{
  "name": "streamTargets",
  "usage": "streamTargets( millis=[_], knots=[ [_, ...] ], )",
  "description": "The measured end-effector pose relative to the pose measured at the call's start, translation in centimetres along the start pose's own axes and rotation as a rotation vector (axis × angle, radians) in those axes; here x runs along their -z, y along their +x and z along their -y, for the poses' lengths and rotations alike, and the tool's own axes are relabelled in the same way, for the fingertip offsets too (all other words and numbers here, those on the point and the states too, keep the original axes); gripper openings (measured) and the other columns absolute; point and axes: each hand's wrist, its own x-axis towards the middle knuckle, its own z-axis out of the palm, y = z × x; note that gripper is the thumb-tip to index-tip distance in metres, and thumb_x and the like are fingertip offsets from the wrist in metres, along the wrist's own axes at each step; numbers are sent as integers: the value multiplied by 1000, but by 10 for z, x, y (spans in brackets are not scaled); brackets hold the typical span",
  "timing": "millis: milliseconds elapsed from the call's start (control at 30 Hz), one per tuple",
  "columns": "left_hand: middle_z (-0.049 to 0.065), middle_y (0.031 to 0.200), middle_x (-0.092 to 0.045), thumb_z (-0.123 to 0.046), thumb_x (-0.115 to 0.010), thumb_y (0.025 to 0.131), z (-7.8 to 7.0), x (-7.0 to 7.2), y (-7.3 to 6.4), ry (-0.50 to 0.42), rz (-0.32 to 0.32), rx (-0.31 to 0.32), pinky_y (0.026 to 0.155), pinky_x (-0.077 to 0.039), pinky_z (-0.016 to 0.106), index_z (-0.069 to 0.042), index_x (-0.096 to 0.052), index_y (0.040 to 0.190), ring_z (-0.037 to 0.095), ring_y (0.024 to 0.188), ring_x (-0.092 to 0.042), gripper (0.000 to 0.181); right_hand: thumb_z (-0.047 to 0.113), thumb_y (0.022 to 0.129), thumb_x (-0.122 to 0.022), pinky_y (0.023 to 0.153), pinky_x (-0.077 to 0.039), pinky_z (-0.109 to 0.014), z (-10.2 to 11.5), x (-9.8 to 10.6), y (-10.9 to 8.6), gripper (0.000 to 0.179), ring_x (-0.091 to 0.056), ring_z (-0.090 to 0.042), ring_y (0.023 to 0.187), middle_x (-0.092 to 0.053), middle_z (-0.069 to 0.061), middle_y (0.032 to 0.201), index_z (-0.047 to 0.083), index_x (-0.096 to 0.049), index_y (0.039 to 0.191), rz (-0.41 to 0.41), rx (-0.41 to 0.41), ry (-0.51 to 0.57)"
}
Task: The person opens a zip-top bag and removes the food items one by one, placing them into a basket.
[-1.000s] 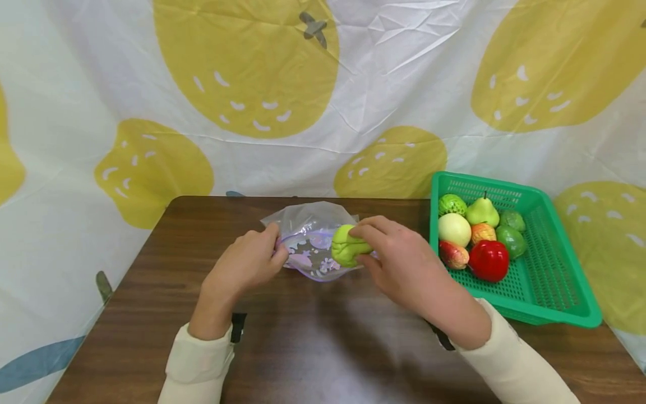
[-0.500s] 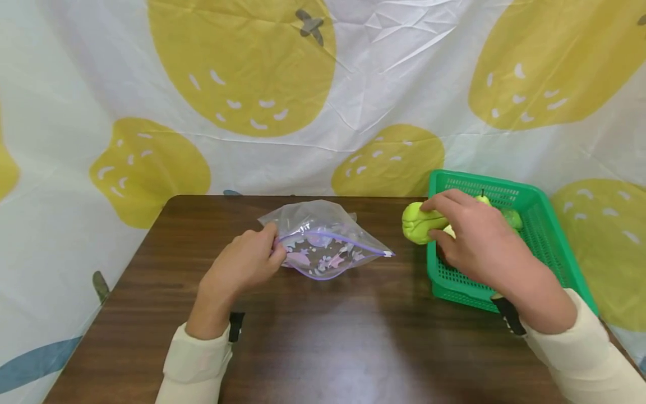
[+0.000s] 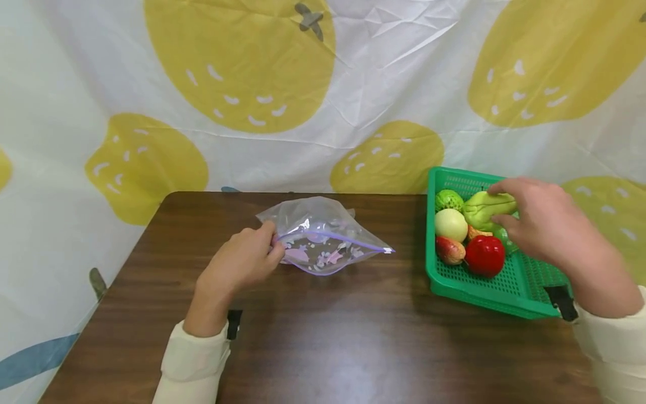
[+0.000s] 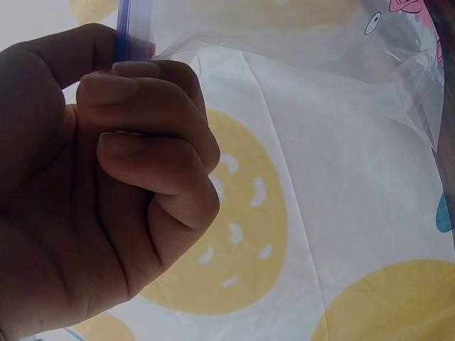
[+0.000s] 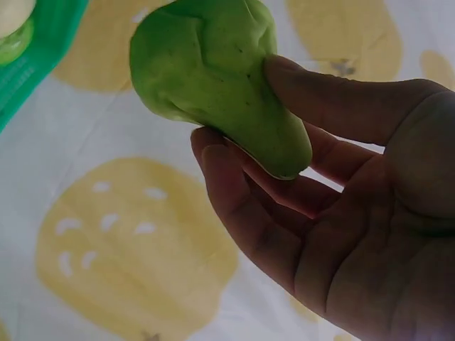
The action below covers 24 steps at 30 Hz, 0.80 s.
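In the head view my left hand (image 3: pixel 239 261) pinches the left end of a clear zip bag (image 3: pixel 315 213) printed with pink and white shapes. The bag's mouth gapes towards me, and its white slider (image 3: pixel 387 250) sits at the right tip. Curled fingers (image 4: pixel 160 138) show beside the purple zip strip (image 4: pixel 132 32) in the left wrist view. My right hand (image 3: pixel 560 224) grips a light green chayote (image 3: pixel 485 209) over the green basket. Thumb and fingers hold its narrow end in the right wrist view, where the chayote (image 5: pixel 213 71) is seen whole except its top.
The green basket (image 3: pixel 431 275) at the right of the brown table (image 3: pixel 323 336) holds a red apple-like fruit (image 3: pixel 485 256), a pale round fruit (image 3: pixel 451 225), a red-yellow fruit (image 3: pixel 449 250) and a bumpy green one (image 3: pixel 448 200). A lemon-print cloth (image 3: pixel 282 163) hangs behind.
My right hand has carried the chayote from in front of the bag rightward to over the basket. The left hand keeps its grip, and the bag lies nearly where it was.
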Motion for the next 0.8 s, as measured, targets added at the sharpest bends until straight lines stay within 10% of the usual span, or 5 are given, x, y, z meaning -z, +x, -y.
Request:
streamTargets(
  millis=[800],
  knots=[
    [6, 71, -58, -24, -49, 96, -1, 2, -5, 3, 10, 10, 58, -43, 37, -11, -53, 99, 23, 62, -54, 14, 5, 77, -68, 74, -48, -58, -106, -26, 12, 41, -58, -56, 92, -61, -41, 110, -13, -62, 114, 280, -104, -124]
  ],
)
